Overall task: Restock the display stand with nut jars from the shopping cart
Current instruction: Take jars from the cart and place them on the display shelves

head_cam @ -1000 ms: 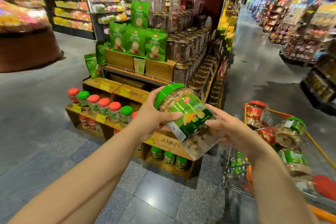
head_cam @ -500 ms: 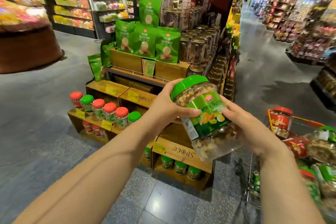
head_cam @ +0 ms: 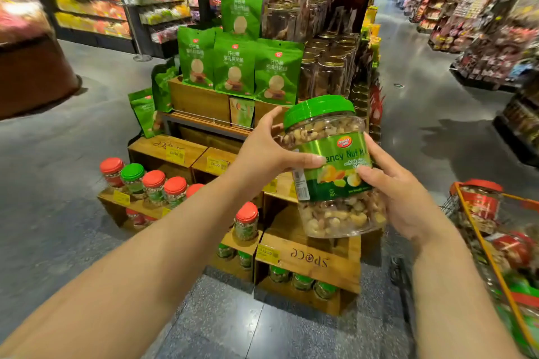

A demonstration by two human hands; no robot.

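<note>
Green-lidded nut jar, gripped by both hands, left hand, right hand

green snack pouches stand in a cluster. right of the pouches, gold-lidded clear jars; behind them, blurred shelves of packaged goods; below, grey tiled floor.
</note>
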